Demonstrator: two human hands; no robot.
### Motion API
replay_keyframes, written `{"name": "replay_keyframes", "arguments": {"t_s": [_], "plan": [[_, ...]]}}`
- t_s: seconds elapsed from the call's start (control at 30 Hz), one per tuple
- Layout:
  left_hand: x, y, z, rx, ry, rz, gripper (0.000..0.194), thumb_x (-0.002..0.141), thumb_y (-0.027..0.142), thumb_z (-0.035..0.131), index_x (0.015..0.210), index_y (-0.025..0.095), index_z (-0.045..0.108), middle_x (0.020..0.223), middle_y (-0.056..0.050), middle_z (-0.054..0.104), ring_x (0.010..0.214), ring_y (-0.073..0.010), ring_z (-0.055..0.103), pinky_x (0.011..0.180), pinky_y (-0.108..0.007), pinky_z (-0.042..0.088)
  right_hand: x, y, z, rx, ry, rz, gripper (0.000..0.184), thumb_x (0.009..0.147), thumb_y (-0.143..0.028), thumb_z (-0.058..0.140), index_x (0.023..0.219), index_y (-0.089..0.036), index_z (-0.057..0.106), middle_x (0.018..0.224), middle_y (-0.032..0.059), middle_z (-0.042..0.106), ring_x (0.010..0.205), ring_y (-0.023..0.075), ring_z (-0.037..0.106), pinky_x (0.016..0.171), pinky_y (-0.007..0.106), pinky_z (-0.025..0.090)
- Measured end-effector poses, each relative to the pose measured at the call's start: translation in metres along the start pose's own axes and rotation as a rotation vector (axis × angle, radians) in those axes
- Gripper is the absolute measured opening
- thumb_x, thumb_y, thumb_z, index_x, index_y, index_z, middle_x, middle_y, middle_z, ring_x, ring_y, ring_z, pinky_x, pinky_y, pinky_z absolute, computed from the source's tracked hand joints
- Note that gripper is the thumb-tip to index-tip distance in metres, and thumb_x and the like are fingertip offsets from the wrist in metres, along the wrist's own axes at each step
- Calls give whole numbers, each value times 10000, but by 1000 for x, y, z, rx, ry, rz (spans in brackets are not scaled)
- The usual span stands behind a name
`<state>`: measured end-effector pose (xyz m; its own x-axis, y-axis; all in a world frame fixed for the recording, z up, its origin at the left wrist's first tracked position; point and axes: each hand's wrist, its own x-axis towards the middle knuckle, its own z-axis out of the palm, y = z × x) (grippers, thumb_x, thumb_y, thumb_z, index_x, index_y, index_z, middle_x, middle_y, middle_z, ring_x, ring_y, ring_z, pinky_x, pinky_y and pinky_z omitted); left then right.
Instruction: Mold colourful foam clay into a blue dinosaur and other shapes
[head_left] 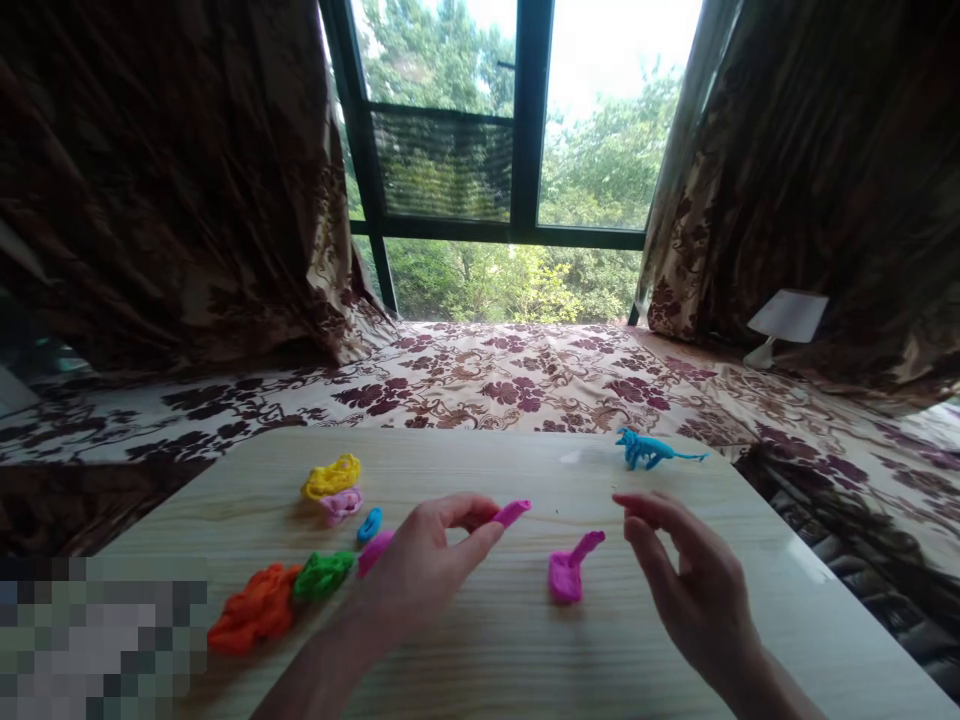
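Note:
My left hand [429, 560] hovers over the wooden table [675, 640] and pinches a small magenta clay piece [512, 513] between thumb and forefinger. A larger magenta clay lump [568, 572] with a raised stem lies on the table between my hands. My right hand [690, 580] floats just right of that lump, fingers apart and holding nothing. A blue clay dinosaur [651, 449] stands near the table's far edge, beyond my right hand.
Left of my left hand lie clay lumps: yellow [331, 476], light pink [341, 504], small blue [369, 524], green [322, 575], orange [255, 608]. A flowered cloth [495, 380] covers the surface behind, with curtains, a window and a white lamp [784, 322] beyond.

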<state>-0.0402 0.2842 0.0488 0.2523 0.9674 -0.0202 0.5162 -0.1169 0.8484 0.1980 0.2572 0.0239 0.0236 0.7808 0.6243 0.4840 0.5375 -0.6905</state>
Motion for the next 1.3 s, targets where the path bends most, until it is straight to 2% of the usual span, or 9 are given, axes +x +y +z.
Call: {"name": "replay_keyframes", "arguments": {"t_s": [0.17,0.3,0.43,0.57,0.73,0.93,1.1,1.2,1.3], "plan": [[-6,21,16,-444,-236,7,253,802,370,551,940,194,669,840,1,670,838,-150,575,757,-221,425,-4,-21,9,80,-341,-135,455,796,-123,563,1230,-228,473,959,51,547,812,148,535,716,278,467],[-8,24,20,-488,-284,2,207,816,317,546,893,193,693,767,20,657,776,-119,544,733,-198,411,-5,-19,13,95,-321,-137,480,803,-106,556,1255,-226,450,970,55,534,807,139,529,714,281,469],[-8,19,21,-453,-322,31,221,835,300,516,896,190,697,785,3,658,800,-136,560,767,-231,421,-4,-17,16,148,-312,-88,262,817,-103,548,1058,-205,564,838,23,549,724,119,532,643,249,464],[-11,20,24,-330,-190,121,264,794,319,579,1034,233,647,1039,-16,624,948,-173,558,856,-275,422,-6,-20,20,155,-318,-44,116,821,-115,546,900,-192,582,766,8,540,685,116,528,618,245,452],[-11,20,26,-254,-194,177,232,826,327,534,1014,252,646,930,5,656,916,-156,579,842,-268,440,-3,-24,16,112,-300,-42,93,823,-147,543,900,-187,577,895,44,562,807,145,552,711,268,463],[3,-15,39,54,167,250,186,829,254,495,933,216,644,988,-30,607,980,-179,530,901,-322,401,12,-16,-25,-125,-201,81,120,860,-205,485,959,-219,552,810,15,619,809,166,584,765,305,456],[5,-33,56,336,226,361,211,772,140,511,913,236,635,953,-36,579,945,-205,500,857,-371,397,-5,9,-44,-508,-386,-71,152,836,-173,482,933,-213,592,876,48,591,843,201,541,750,346,449],[4,-35,59,390,236,389,232,755,122,521,922,244,625,955,-32,567,937,-206,492,842,-374,396,-26,16,-45,-544,-581,-93,231,864,-159,433,1036,-220,574,958,69,565,900,206,522,757,349,458],[5,-35,58,399,243,401,237,753,121,522,928,245,624,953,-32,563,929,-206,488,836,-372,398,-37,12,-46,-547,-626,-91,268,876,-176,424,1116,-213,539,993,86,550,926,210,516,762,355,472]]}}
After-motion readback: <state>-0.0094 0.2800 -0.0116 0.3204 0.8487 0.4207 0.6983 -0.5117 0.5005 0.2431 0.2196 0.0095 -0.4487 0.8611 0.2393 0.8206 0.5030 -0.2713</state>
